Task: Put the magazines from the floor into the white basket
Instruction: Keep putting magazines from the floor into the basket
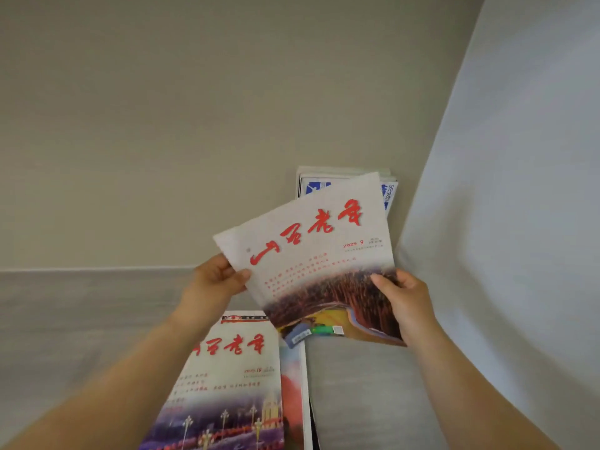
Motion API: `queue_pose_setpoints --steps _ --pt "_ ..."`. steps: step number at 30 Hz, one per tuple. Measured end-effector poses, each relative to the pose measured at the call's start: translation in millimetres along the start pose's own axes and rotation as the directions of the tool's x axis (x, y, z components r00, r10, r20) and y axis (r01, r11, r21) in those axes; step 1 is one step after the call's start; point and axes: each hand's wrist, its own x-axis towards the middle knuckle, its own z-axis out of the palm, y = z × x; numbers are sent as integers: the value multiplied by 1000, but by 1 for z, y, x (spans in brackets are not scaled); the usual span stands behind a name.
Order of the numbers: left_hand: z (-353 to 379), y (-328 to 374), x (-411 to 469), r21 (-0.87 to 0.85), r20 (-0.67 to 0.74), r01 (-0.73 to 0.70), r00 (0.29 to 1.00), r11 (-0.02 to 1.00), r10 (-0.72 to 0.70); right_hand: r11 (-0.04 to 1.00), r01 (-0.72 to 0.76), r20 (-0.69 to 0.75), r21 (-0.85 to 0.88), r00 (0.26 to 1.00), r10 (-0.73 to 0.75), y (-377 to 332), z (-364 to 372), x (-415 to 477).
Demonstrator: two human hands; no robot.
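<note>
I hold a magazine (311, 254) with a white cover, red brush lettering and a dark red field picture, tilted in the air at the centre of view. My left hand (217, 280) pinches its left edge, thumb on the cover. My right hand (406, 300) grips its lower right corner. Another magazine (227, 381) with the same red lettering lies on the grey floor below, on top of other magazines. Behind the held one, a blue and white magazine (388, 190) stands with others near the wall. No white basket is in sight.
A beige wall (194, 108) fills the upper view and meets the grey floor (65, 319) at a pale skirting line. A white curtain or fabric surface (519, 222) rises on the right. Bare grey floor (363, 391) shows to the right of the lying stack.
</note>
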Motion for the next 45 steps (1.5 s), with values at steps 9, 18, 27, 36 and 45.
queue_pose_setpoints --steps 9,18,27,36,45 --pt "70 37 96 162 -88 -267 955 950 284 989 72 -140 126 989 -54 -29 -11 106" --pt "97 10 149 310 -137 -178 964 934 229 978 -161 -35 136 985 167 13 0 156" --pt "107 -33 167 377 -95 -47 992 925 89 956 -281 -26 84 959 284 70 4 169" --pt "119 -60 179 370 -293 56 954 927 59 995 -103 -42 18 994 104 71 15 184" --pt "131 -76 185 509 -98 51 995 859 0 980 -197 -12 -24 980 197 71 30 192"
